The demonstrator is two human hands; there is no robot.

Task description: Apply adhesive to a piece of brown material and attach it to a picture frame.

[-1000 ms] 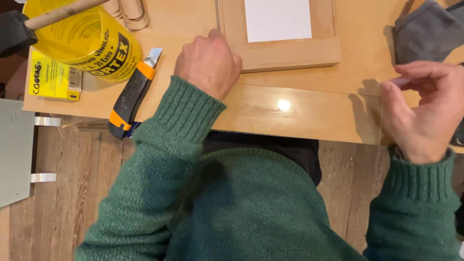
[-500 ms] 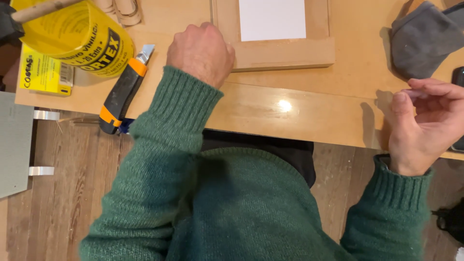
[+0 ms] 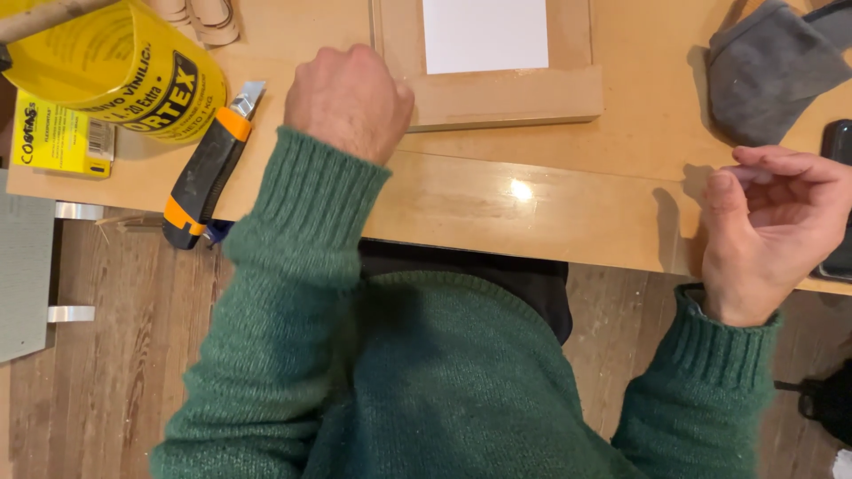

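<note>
My left hand (image 3: 348,99) rests as a loose fist on the wooden table, its knuckles against the lower left corner of a flat wooden frame (image 3: 506,96) with a white sheet (image 3: 485,34) inside. What its fingers hold is hidden. My right hand (image 3: 774,229) hovers at the table's front right edge, fingers curled and apart, nothing in it. Both arms wear green knitted sleeves.
A black and orange utility knife (image 3: 206,168) lies left of my left hand. A yellow tub (image 3: 124,62) and a small yellow box (image 3: 60,135) sit at the far left. A grey cloth (image 3: 770,71) and a dark phone (image 3: 836,195) lie at the right. The table edge (image 3: 532,238) runs in front.
My left hand has stayed by the frame's corner. My right hand has lowered and turned palm inward near the table edge. The view has shifted slightly.
</note>
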